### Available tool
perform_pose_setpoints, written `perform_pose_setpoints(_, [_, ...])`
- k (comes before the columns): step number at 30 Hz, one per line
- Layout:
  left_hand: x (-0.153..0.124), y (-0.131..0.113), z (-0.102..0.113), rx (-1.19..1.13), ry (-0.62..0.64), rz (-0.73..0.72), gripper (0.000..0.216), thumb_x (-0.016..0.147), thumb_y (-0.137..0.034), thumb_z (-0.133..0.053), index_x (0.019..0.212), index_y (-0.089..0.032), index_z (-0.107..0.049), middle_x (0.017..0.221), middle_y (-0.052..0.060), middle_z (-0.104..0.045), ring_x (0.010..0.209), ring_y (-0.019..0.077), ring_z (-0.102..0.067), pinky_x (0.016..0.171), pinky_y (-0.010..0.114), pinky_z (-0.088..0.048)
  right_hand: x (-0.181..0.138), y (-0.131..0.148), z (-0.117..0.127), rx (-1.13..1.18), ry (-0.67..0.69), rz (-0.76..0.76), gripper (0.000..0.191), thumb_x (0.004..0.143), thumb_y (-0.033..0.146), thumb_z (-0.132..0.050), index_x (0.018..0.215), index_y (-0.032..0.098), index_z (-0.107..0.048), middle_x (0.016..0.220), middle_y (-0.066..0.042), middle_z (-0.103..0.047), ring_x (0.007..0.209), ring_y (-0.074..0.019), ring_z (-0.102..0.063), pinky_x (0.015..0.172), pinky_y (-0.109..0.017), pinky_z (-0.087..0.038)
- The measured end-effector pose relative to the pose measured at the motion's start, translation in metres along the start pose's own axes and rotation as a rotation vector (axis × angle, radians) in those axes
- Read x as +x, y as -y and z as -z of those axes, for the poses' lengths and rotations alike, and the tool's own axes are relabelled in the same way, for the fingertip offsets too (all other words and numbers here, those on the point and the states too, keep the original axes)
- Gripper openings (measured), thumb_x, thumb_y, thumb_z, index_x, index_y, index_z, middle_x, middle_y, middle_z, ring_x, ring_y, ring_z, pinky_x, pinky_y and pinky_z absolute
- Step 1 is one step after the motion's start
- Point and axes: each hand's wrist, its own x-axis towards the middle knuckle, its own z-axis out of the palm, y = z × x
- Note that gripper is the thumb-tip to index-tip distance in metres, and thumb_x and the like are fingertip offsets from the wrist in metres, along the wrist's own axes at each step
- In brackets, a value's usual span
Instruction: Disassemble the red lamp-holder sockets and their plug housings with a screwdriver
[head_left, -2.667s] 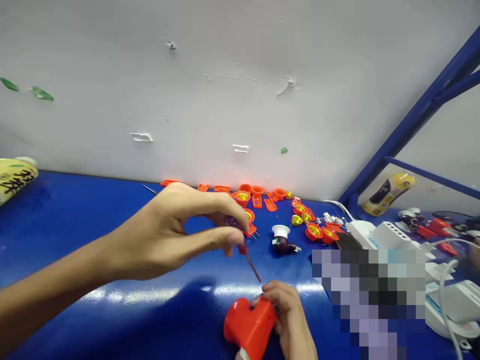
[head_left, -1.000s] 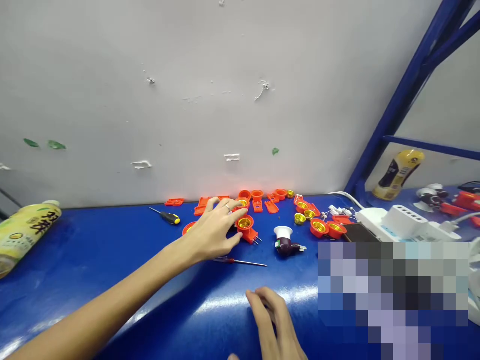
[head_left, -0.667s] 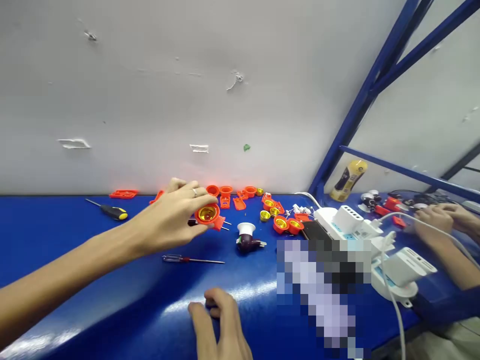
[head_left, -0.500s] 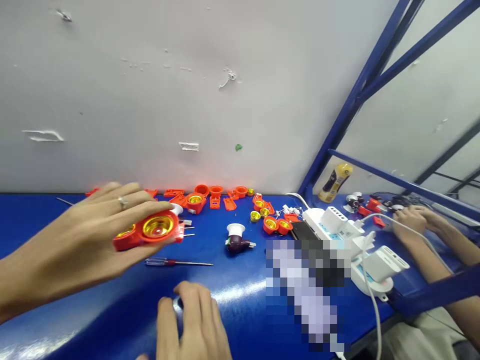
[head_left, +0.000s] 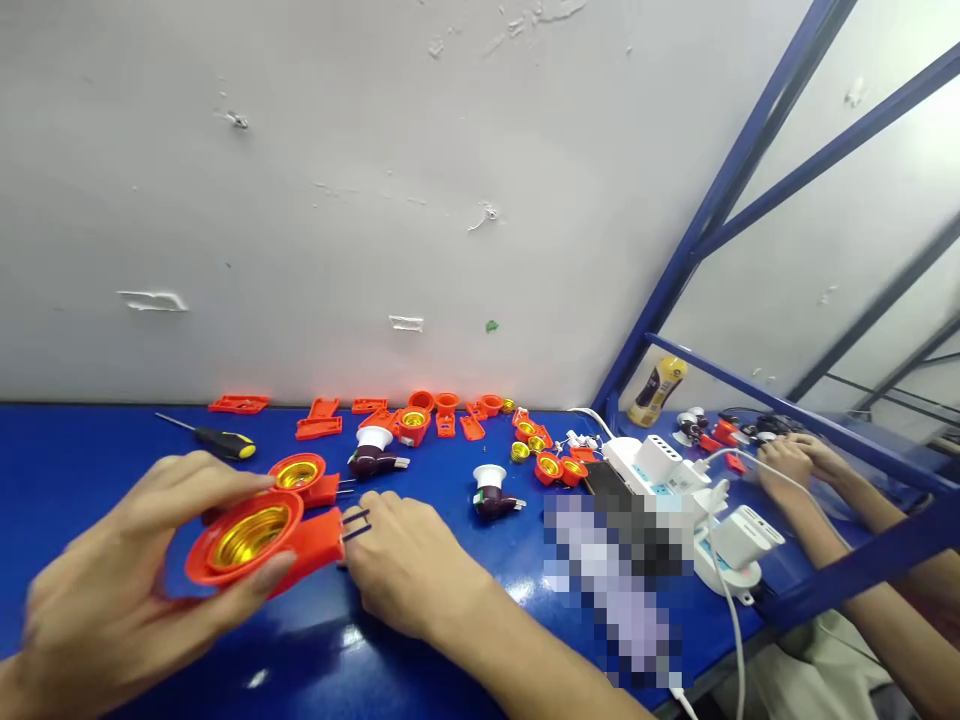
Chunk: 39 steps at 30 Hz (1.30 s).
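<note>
My left hand (head_left: 142, 580) is closed around an orange plug-in lamp socket (head_left: 307, 560) with a brass-coloured screw shell and two prongs pointing right. Just behind it is a second orange lamp socket (head_left: 298, 474); whether the fingers also hold that one I cannot tell. Low over the blue table, my right hand (head_left: 401, 560) has its fingers curled downward beside the prongs. Its fingertips, and anything in them, are hidden. The clear-handled screwdriver seen earlier at this spot is covered from view.
White-and-dark plug-in lamp sockets (head_left: 491, 495) stand behind the hands. A black-and-yellow screwdriver (head_left: 225, 443) lies back left. Orange socket parts (head_left: 319, 427) line the wall. At right are a power strip (head_left: 630, 455), a blue frame (head_left: 697, 230) and another person's hands (head_left: 795, 460).
My left hand has come lower and nearer, turning the orange socket. My right hand has moved forward over where the clear-handled screwdriver lay. The camera view has shifted.
</note>
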Motion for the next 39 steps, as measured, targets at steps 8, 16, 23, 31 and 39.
perform_pose_setpoints(8, [-0.041,-0.078,-0.025,-0.359,0.499,0.123,0.067,0.078,-0.016,-0.079,0.133,-0.034,-0.045,0.109,-0.004,-0.068,0.096,0.0177,-0.068,0.086,0.027,-0.053,-0.038,-0.021,0.076,0.813,-0.549,-0.211,0.026,0.105,0.032,-0.023,0.094,0.024,-0.045,0.081,0.0,-0.048,0.073,-0.0155,-0.052,0.068,-0.031,-0.046])
perform_pose_setpoints(16, [-0.047,-0.093,-0.025,-0.399,0.877,0.294,0.024,0.08,-0.027,-0.08,0.095,-0.022,-0.061,0.094,0.0,-0.064,0.083,0.0197,-0.06,0.069,0.028,-0.046,-0.051,0.034,0.08,1.972,-0.4,-0.218,0.057,0.091,0.058,-0.054,0.059,0.021,-0.023,0.053,0.008,-0.017,0.046,-0.0085,-0.015,0.045,-0.027,-0.02])
perform_pose_setpoints(23, [-0.046,-0.088,-0.026,-0.486,0.809,0.237,0.015,0.084,-0.024,-0.071,0.095,-0.023,-0.061,0.095,0.003,-0.063,0.088,0.0217,-0.059,0.081,0.032,-0.051,-0.04,0.039,0.044,1.796,-0.26,-0.289,0.057,0.093,0.045,-0.058,0.055,0.02,-0.024,0.05,0.008,-0.02,0.044,-0.0058,-0.016,0.043,-0.025,-0.015])
perform_pose_setpoints(31, [-0.05,-0.088,-0.027,-0.513,0.815,0.27,0.015,0.083,-0.024,-0.072,0.093,-0.022,-0.061,0.097,0.002,-0.064,0.09,0.0233,-0.061,0.082,0.034,-0.052,-0.042,0.035,0.041,1.83,-0.219,-0.167,0.053,0.093,0.037,-0.056,0.054,0.021,-0.025,0.049,0.009,-0.017,0.043,-0.0066,-0.013,0.041,-0.023,-0.014])
perform_pose_setpoints(39, [-0.042,-0.084,-0.019,-0.613,0.798,0.272,0.008,0.083,-0.019,-0.07,0.085,-0.026,-0.066,0.082,-0.006,-0.069,0.075,0.0149,-0.067,0.07,0.022,-0.055,-0.037,0.02,0.047,1.85,0.051,-0.069,0.025,0.08,0.03,-0.051,0.059,0.023,-0.039,0.047,0.01,-0.023,0.039,-0.0061,-0.011,0.038,-0.021,-0.012])
